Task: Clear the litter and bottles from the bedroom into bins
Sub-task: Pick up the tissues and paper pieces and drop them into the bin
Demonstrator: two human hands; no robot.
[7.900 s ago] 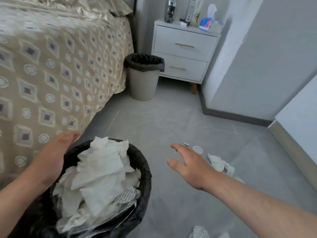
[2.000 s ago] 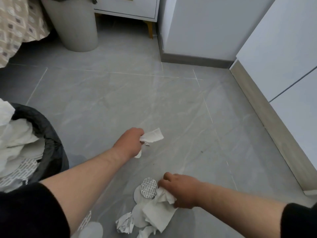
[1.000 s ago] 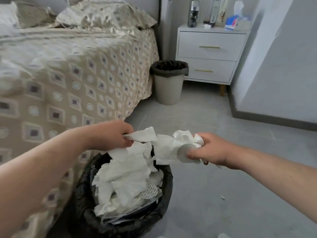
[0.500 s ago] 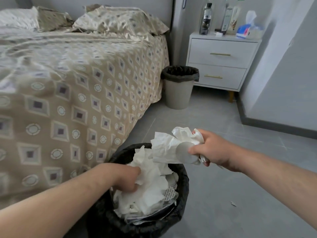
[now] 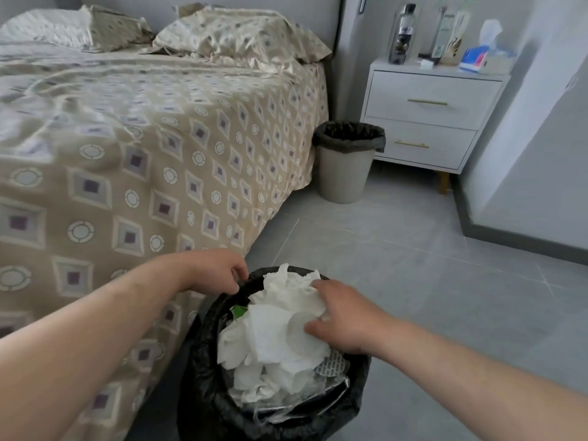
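A bin lined with a black bag stands on the floor just in front of me, heaped with crumpled white tissues and a round patterned pad. My right hand lies on top of the heap with its fingers spread, pressing the tissues down. My left hand is at the bin's far left rim, fingers curled onto the edge of the black bag. A dark bottle stands on the white nightstand.
The bed with a patterned beige cover fills the left side, close to the bin. A second beige bin with a black liner stands by the nightstand. A tissue box and cartons sit on the nightstand. Grey tiled floor lies to the right.
My right hand has come down with its wad of tissues onto the heap in the bin. My left hand has left the heap and moved up to the bin's rim.
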